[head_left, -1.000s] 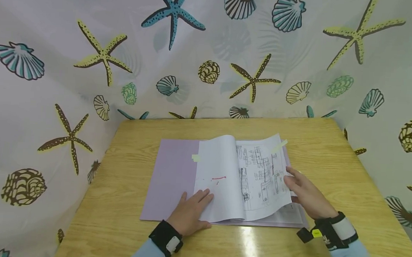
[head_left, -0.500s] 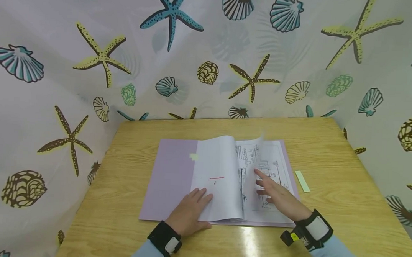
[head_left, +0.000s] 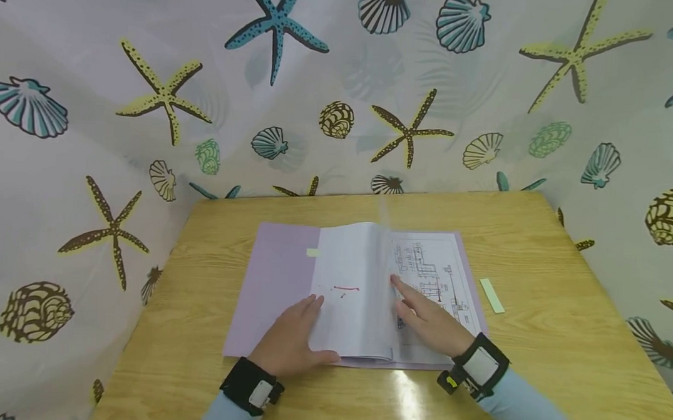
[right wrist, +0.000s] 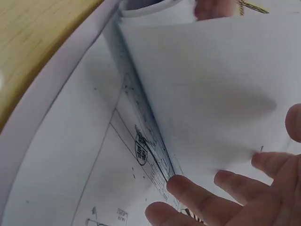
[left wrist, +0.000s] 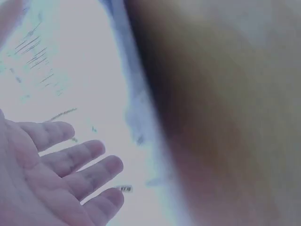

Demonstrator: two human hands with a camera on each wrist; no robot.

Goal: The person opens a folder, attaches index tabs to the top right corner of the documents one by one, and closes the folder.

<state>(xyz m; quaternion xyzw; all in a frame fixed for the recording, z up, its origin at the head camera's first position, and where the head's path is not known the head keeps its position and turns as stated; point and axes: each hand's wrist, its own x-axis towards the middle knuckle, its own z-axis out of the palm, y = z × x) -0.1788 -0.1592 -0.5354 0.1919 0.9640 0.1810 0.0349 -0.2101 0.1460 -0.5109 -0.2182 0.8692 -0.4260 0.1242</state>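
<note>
A lilac folder (head_left: 274, 270) of printed sheets lies spread open on the table. On its left side, a white page (head_left: 340, 254) with red pen marks bulges toward the spine. My left hand (head_left: 288, 339) rests with extended fingers at this page's lower left edge. Near the spine a turning sheet (head_left: 384, 262) stands nearly upright. With its fingers extended, my right hand (head_left: 430, 317) presses the sheet from the right; in the right wrist view the fingertips (right wrist: 225, 181) meet its white surface (right wrist: 202, 80). Beneath the right hand shows a page of technical line drawings (head_left: 424, 258).
A pale green paper strip (head_left: 492, 296) lies on the wooden table (head_left: 538, 244) right of the folder. A small yellow tab (head_left: 312, 253) sticks out from the left page. Around the table hangs a white curtain (head_left: 296, 108) printed with shells and starfish.
My right hand has swept left from the right edge, swinging the sheet up toward the spine. The drawing page below and the paper strip have come into view. My left hand has shifted slightly left.
</note>
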